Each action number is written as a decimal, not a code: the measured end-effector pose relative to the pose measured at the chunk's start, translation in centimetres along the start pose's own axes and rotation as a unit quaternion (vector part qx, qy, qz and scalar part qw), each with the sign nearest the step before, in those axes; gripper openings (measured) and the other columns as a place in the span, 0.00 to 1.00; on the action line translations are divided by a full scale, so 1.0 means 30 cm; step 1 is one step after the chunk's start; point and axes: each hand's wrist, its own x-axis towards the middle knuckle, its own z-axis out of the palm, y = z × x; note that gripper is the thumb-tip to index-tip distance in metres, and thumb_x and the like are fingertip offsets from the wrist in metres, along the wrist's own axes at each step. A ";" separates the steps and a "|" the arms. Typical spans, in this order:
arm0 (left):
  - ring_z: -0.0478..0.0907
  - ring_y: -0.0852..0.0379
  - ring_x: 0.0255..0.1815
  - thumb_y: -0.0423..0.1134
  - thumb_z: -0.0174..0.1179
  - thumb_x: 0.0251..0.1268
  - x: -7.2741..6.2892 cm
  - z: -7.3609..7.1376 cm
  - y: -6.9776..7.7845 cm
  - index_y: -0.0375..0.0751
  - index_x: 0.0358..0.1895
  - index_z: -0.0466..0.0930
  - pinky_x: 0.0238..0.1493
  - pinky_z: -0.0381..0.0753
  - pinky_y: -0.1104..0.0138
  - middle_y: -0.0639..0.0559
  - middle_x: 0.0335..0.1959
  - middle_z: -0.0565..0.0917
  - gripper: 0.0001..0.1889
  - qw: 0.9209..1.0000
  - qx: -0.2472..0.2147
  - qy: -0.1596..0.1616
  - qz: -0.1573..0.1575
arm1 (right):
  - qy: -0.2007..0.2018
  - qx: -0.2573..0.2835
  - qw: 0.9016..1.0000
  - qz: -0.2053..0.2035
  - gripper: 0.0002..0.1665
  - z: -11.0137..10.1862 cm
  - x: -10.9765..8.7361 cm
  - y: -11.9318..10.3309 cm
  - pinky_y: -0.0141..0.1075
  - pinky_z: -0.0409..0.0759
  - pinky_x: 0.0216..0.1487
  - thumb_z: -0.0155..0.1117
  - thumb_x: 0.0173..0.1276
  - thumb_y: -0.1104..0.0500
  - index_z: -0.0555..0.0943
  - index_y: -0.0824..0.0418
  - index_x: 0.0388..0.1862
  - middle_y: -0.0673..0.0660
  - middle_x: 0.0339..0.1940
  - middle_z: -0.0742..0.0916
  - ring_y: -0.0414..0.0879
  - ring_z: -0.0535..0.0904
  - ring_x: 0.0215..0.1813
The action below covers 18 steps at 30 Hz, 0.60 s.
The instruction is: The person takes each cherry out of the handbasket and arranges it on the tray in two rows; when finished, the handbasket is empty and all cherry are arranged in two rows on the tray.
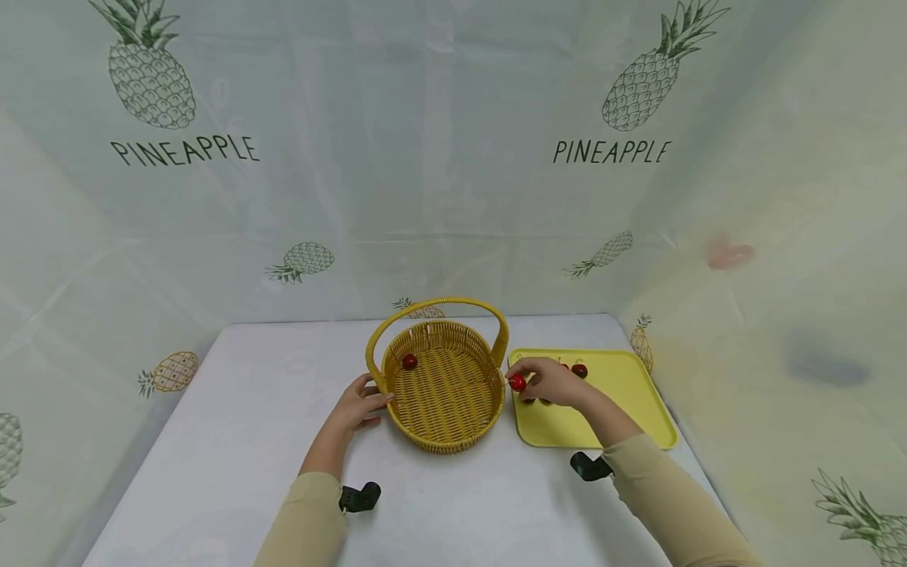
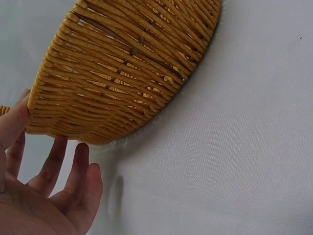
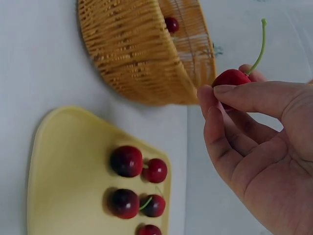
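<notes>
A red cherry with a green stem is pinched between the thumb and fingertips of my right hand. In the head view this hand is over the left part of a yellow tray, close to the basket. My left hand holds the left side of a woven yellow basket; its thumb lies at the rim and the other fingers are spread by the outer wall. Inside the basket, one cherry lies near the left wall.
Several dark red cherries lie on the tray, partly hidden by the right hand in the head view. The basket's tall handle arches over it. Around the white table hangs a pineapple-print cloth.
</notes>
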 end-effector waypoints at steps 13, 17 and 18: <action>0.80 0.51 0.47 0.35 0.64 0.66 0.007 0.002 -0.002 0.44 0.68 0.66 0.50 0.77 0.48 0.36 0.63 0.72 0.28 1.000 0.001 0.001 0.003 | 0.044 0.006 0.999 -0.010 0.19 -0.048 -0.042 0.090 0.51 0.81 0.41 0.59 0.62 0.78 0.79 0.68 0.52 0.65 0.51 0.81 0.57 0.81 0.39; 0.80 0.51 0.47 0.35 0.63 0.66 0.006 0.001 -0.002 0.44 0.68 0.66 0.51 0.77 0.48 0.36 0.63 0.72 0.28 1.000 -0.001 -0.001 0.003 | 0.059 0.008 0.998 -0.010 0.20 -0.061 -0.051 0.122 0.49 0.81 0.42 0.61 0.61 0.77 0.79 0.69 0.53 0.68 0.54 0.80 0.62 0.79 0.49; 0.80 0.51 0.47 0.35 0.64 0.66 0.005 0.001 -0.001 0.44 0.68 0.66 0.51 0.77 0.47 0.36 0.63 0.72 0.28 1.000 -0.003 -0.001 0.003 | 0.061 0.007 0.998 -0.010 0.20 -0.065 -0.052 0.131 0.47 0.81 0.42 0.61 0.61 0.77 0.79 0.69 0.53 0.68 0.54 0.80 0.62 0.78 0.50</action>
